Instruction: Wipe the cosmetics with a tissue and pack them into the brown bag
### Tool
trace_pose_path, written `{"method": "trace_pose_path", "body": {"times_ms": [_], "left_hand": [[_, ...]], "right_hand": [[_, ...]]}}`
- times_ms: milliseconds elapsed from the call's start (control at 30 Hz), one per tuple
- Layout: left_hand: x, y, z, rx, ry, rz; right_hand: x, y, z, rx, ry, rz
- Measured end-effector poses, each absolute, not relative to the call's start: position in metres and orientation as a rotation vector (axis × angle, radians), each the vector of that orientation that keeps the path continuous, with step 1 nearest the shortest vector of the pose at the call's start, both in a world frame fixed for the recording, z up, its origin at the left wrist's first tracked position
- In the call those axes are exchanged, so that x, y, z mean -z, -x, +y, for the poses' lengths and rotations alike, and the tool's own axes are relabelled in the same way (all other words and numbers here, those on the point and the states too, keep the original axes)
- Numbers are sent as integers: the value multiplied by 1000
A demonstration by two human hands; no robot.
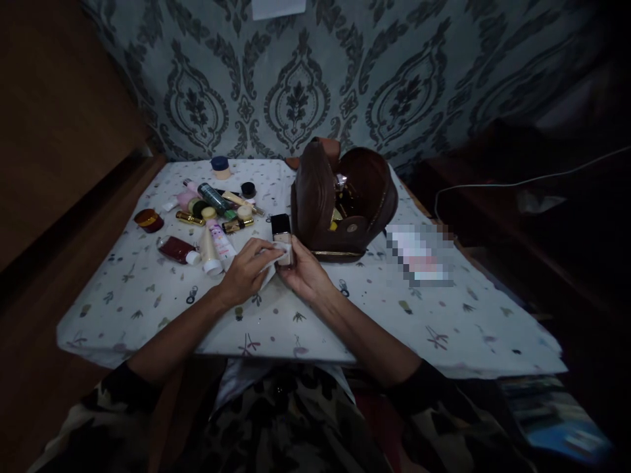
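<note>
My right hand holds a small beige bottle with a black cap upright over the white patterned tablecloth. My left hand presses a white tissue against the bottle's side. An open brown leather pouch stands just behind the bottle, with small items showing inside it.
Several cosmetics lie at the left: tubes, a dark green bottle, a red jar, a dark red sachet, a blue-capped jar. A blurred packet lies right of the pouch. Patterned wall behind; white cable at right.
</note>
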State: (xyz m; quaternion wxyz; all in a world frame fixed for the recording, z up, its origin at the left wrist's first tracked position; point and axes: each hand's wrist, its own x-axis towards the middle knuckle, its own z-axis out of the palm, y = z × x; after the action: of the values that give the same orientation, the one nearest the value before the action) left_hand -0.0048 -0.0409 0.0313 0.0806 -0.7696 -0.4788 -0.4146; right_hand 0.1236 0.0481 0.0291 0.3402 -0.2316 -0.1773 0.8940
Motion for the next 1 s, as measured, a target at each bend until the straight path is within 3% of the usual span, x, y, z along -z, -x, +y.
{"method": "trace_pose_path", "body": {"times_ms": [267,767,1000], "left_hand": [[-34,0,-41,1300,2399,-1291],[-41,11,-38,1486,1833,-1711],[-35,5,-41,1342,2121,-1567]], "right_hand": [[-36,-128,46,-2329,586,-509],[-33,-124,38,-2326,709,-553],[-30,-124,41,-2274,655,-564]]}}
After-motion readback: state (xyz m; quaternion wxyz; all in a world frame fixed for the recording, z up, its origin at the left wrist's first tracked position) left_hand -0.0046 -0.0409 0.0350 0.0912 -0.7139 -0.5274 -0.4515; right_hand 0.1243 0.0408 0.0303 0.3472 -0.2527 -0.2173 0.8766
